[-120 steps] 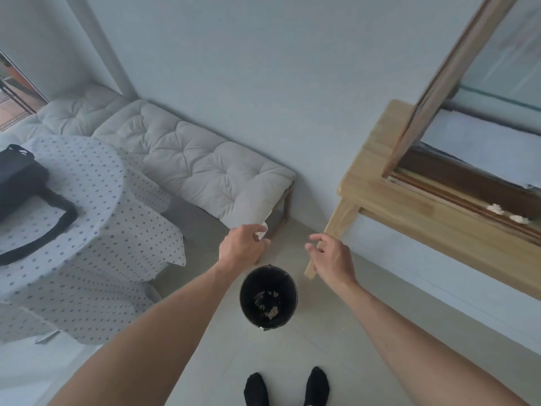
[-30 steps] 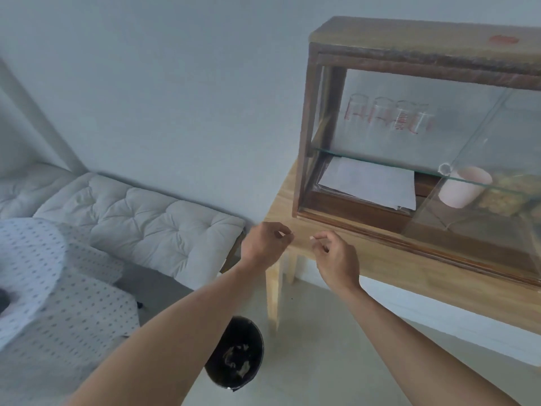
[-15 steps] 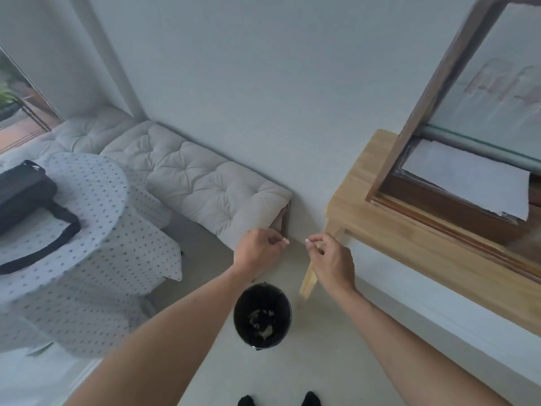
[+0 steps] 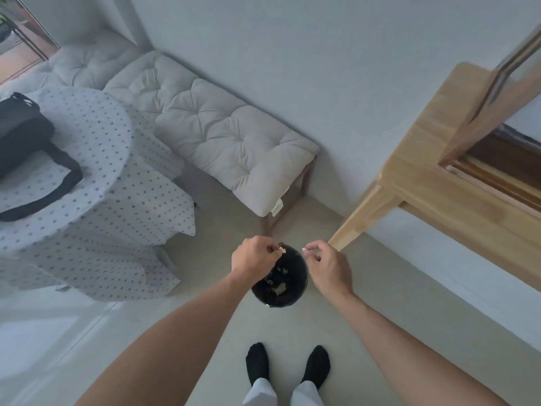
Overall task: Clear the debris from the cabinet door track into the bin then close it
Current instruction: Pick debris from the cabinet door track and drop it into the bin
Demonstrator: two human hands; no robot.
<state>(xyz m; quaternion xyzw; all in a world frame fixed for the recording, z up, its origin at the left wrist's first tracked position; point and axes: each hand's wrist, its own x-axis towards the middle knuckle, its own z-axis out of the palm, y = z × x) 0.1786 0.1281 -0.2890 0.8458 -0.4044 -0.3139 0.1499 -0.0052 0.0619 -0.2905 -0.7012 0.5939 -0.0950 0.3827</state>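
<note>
A small black bin (image 4: 288, 288) stands on the floor in front of my feet, with pale scraps inside. My left hand (image 4: 253, 259) hovers over its left rim, pinching a small white bit of debris (image 4: 282, 249) in its fingertips. My right hand (image 4: 329, 268) hangs over the right rim and pinches another white bit (image 4: 305, 249). The cabinet (image 4: 497, 118) sits on a wooden table (image 4: 433, 177) at the right edge; only its left corner and the start of the door track (image 4: 494, 178) show, blurred.
A cushioned bench (image 4: 222, 133) runs along the wall behind the bin. A round table with a dotted cloth (image 4: 87, 183) and a black bag (image 4: 23, 133) fills the left. The wooden table's leg (image 4: 355, 227) stands just right of the bin. My socked feet (image 4: 288, 367) are below.
My view has swung from the cabinet down to the floor. Both hands have come down from the cabinet front to just above the bin, each still pinching a scrap.
</note>
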